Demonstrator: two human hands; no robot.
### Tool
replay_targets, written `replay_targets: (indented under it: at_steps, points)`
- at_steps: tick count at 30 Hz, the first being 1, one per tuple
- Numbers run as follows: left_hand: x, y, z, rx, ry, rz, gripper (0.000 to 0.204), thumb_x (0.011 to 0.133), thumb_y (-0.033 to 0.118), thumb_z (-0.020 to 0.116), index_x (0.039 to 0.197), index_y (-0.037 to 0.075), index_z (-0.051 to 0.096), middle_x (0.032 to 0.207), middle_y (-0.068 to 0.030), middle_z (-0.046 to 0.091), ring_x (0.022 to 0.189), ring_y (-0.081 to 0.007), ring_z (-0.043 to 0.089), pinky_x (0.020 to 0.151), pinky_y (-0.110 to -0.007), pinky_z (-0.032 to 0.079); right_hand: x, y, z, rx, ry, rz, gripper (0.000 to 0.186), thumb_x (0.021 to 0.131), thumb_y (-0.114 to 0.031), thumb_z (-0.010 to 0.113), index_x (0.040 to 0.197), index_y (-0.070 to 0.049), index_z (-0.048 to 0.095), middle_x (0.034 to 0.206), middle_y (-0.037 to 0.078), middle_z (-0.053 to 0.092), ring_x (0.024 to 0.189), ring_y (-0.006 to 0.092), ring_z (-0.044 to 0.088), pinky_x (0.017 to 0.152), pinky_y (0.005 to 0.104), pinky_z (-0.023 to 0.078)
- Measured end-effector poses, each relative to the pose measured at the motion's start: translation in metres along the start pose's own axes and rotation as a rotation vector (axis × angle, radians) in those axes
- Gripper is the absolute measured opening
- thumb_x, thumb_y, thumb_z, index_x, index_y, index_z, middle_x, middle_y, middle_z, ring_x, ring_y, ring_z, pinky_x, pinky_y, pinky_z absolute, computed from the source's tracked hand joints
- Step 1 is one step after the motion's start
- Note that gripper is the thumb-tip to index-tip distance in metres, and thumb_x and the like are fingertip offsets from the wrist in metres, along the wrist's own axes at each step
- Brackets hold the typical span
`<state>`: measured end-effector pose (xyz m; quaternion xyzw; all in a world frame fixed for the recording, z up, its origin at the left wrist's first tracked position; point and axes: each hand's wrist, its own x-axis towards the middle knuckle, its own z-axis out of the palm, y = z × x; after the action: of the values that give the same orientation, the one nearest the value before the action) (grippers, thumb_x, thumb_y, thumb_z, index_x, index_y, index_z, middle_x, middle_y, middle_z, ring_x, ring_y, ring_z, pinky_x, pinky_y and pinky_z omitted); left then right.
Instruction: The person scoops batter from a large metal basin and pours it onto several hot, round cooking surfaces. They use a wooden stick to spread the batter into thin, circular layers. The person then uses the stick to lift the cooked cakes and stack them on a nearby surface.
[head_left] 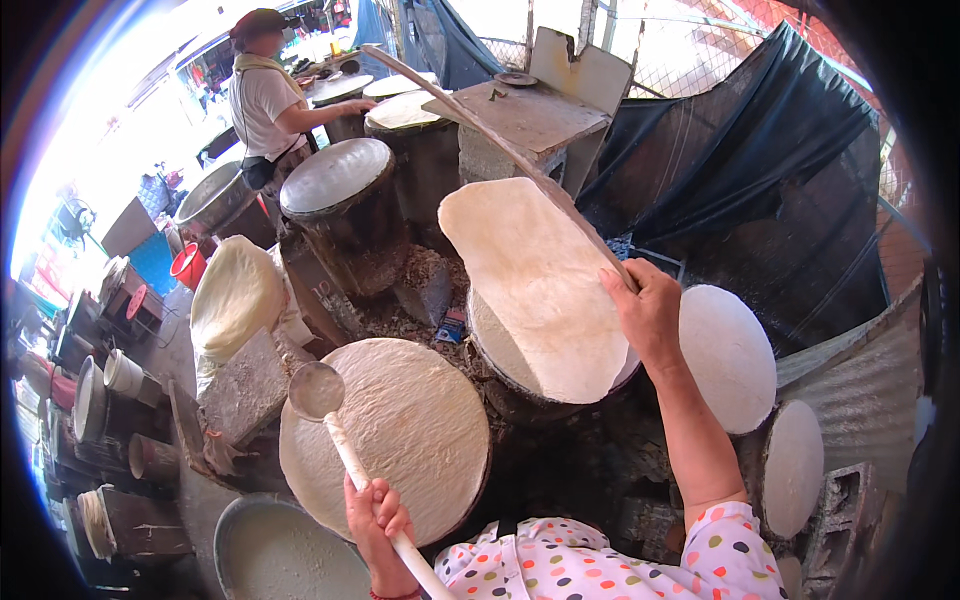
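My left hand [378, 525] is closed around the pale handle of a ladle [317, 390]. The ladle's round bowl is over a wide round steamer top [400, 450] with a wrinkled cream layer across it. My right hand [648, 310] grips the near end of a long flat wooden stick [520, 155], which slants up and away to the left. A thin, pale, floppy sheet [540, 285] hangs along the stick, its lower part over a second round steamer top [490, 335] that it partly hides. At the bottom left stands a basin of whitish liquid [285, 550].
A person [270, 100] stands at far left beside more drums with round covers [338, 178]. Round white lids [727, 358] lean at right near a cinder block [838, 515]. Left of the near steamer, a pale folded pile [235, 295] sits on a block. Dark tarps [740, 180] hang behind.
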<state>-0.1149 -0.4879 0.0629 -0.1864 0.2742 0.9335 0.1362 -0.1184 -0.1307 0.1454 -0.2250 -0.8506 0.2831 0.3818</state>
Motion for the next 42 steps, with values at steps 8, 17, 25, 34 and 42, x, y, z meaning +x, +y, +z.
replay_targets:
  at_steps: [8, 17, 25, 34, 42]
  points:
    - [0.003, 0.023, -0.018, 0.104, -0.032, -0.091, 0.039, 0.095, 0.007, 0.043, 0.132, 0.013, 0.032, 0.079, -0.001, 0.042, 0.047, -0.002, 0.033, 0.033, -0.014, 0.031, -0.059, -0.047, -0.076, 0.407, 0.144, 0.256, 0.02, 0.084, -0.019, 0.068, 0.076, -0.001, 0.062, 0.066, -0.004, 0.055, 0.063, 0.0046, 0.048, 0.058, 0.0223, 0.039]
    - [-0.013, -0.02, 0.013, 0.453, -0.248, -0.395, 0.019, 0.092, 0.006, 0.049, 0.108, 0.012, 0.04, 0.073, 0.004, 0.037, 0.049, -0.0021, 0.031, 0.033, -0.015, 0.027, -0.24, -0.031, -0.197, -0.061, 0.218, 0.54, 0.021, 0.082, -0.016, 0.069, 0.071, 0.0, 0.059, 0.06, -0.001, 0.05, 0.06, 0.0058, 0.044, 0.054, 0.0275, 0.038]
    - [-0.069, -0.116, 0.026, 0.476, -0.419, -0.842, 0.011, 0.097, 0.015, 0.049, 0.091, 0.012, 0.04, 0.07, 0.005, 0.035, 0.05, -0.0019, 0.03, 0.034, -0.015, 0.028, -0.456, -0.022, -0.3, -0.286, 0.692, 1.031, 0.019, 0.081, -0.016, 0.068, 0.072, 0.0, 0.061, 0.059, 0.001, 0.052, 0.058, 0.0066, 0.043, 0.053, 0.0287, 0.039]
    - [-0.184, -0.228, 0.012, 0.302, -0.525, -1.509, 0.024, 0.101, 0.021, 0.039, 0.079, 0.011, 0.039, 0.064, 0.004, 0.03, 0.047, -0.0045, 0.03, 0.034, -0.018, 0.027, -0.838, -0.131, -0.537, -1.077, 1.133, 1.368, 0.026, 0.08, -0.027, 0.069, 0.065, -0.007, 0.062, 0.06, -0.008, 0.05, 0.056, 0.0064, 0.043, 0.048, 0.0288, 0.036]
    - [-0.267, -0.294, -0.024, 0.37, -0.557, -1.787, 0.022, 0.1, 0.021, 0.042, 0.083, 0.008, 0.04, 0.068, 0.0016, 0.034, 0.048, -0.0052, 0.031, 0.035, -0.019, 0.031, -0.783, -0.266, -0.617, -1.932, 0.631, 1.115, 0.017, 0.081, -0.014, 0.063, 0.094, -0.003, 0.063, 0.087, 0.016, 0.063, 0.079, 0.0366, 0.062, 0.068, 0.0417, 0.05]
